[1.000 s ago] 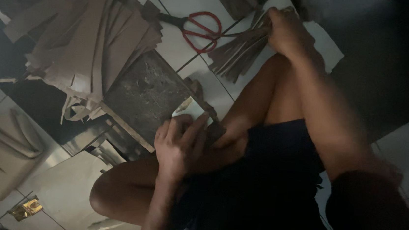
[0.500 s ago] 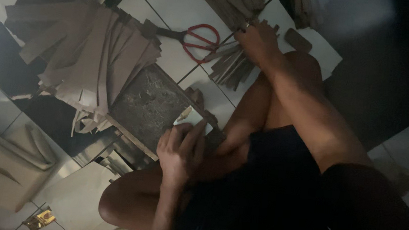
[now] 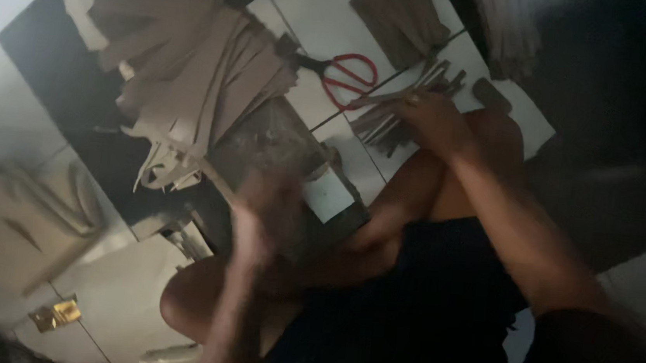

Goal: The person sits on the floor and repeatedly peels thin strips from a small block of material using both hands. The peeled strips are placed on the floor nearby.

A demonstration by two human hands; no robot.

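I sit on a tiled floor with bare knees in view. My right hand (image 3: 433, 121) reaches out past my knee and grips a bundle of thin brown strips (image 3: 387, 113) lying on a white tile, just below red-handled scissors (image 3: 351, 79). My left hand (image 3: 261, 215) is blurred with motion above the near edge of a dark flat slab (image 3: 264, 141). It is next to a small white card (image 3: 327, 193). Whether that hand holds anything is hidden by the blur.
A loose heap of brown paper sheets (image 3: 192, 77) lies left of the slab. More brown strips (image 3: 404, 13) lie at the top. A small gold-coloured object (image 3: 54, 312) sits at the lower left. The floor is black and white tiles, dimly lit.
My right hand has drawn the strip bundle nearer, below the scissors. My left hand has shifted left over the slab and is now blurred. The view has tilted.
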